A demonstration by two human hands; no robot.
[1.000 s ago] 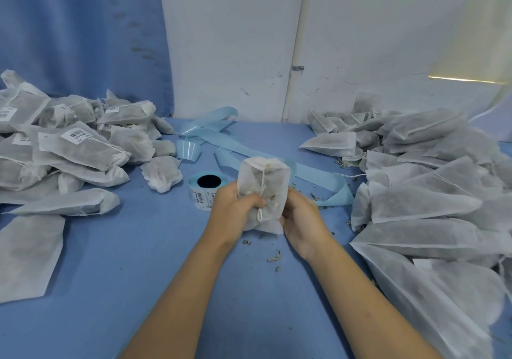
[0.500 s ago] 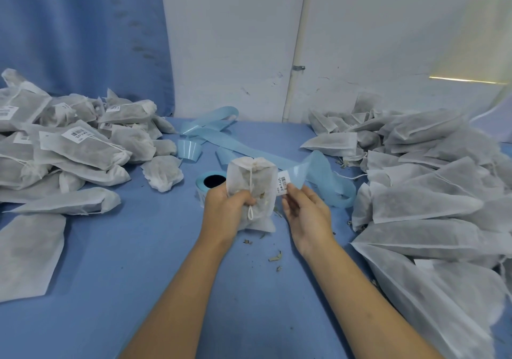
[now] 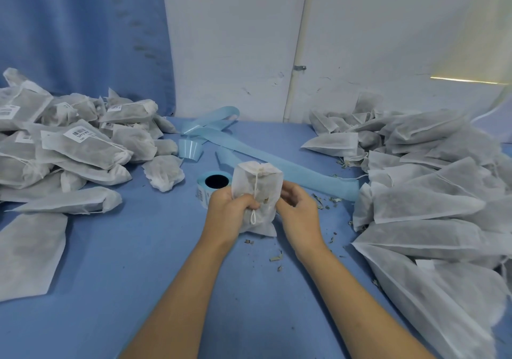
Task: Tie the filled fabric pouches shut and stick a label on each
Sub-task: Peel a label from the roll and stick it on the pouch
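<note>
Where the pouch sits: the filled fabric pouch (image 3: 260, 189) stands upright just above the blue desk (image 3: 116, 289), mid-scene, between the two grips, mouth upward.
Pouch mouth: gathered closed at the top; its white drawstring (image 3: 253, 214) hangs down the front and ends in a small knotted loop.
Left grip (image 3: 230, 211): fingers curled round the pouch's lower left side, holding it.
Right grip (image 3: 297, 209): narrow, with the thumb and curled fingers pinching the pouch's right edge; the fingertips go behind the fabric and cannot be seen there.
Label roll (image 3: 213, 185): lies on the desk just behind the left grip, its dark core facing up.
Backing strip (image 3: 291, 168): pale blue, trails from behind the pouch across the desk toward the wall, in loose folds.
Left pile (image 3: 83, 148): tied pouches, several showing white barcode labels.
Right pile (image 3: 415, 200): flat filled pouches heaped along the desk's right side.
Crumbs (image 3: 275, 258): dried herb bits on the desk near the right wrist.
</note>
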